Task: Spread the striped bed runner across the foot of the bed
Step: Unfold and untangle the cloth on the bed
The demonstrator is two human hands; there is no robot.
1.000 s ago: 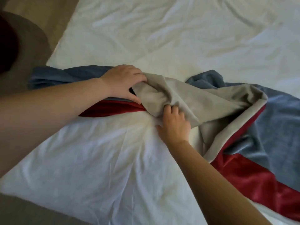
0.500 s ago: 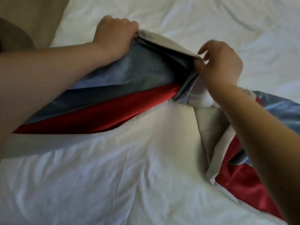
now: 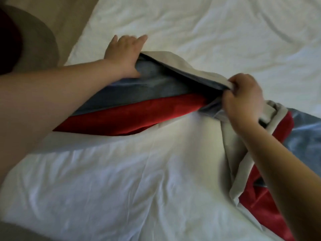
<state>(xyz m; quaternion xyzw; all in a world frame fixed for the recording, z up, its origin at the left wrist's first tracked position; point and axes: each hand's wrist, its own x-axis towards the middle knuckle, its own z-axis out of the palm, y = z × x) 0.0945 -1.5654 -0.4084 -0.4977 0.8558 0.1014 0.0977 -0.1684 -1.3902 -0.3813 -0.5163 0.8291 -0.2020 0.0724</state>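
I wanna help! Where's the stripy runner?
Head view: the red, blue and beige striped cloth runner lies bunched on the white bed sheet, centre to right edge.

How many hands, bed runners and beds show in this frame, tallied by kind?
Hands: 2, the left hand with fingers spread and the right hand pinching the cloth
Striped bed runner: 1, in blue, red and beige
Bed under a white sheet: 1
Total: 4
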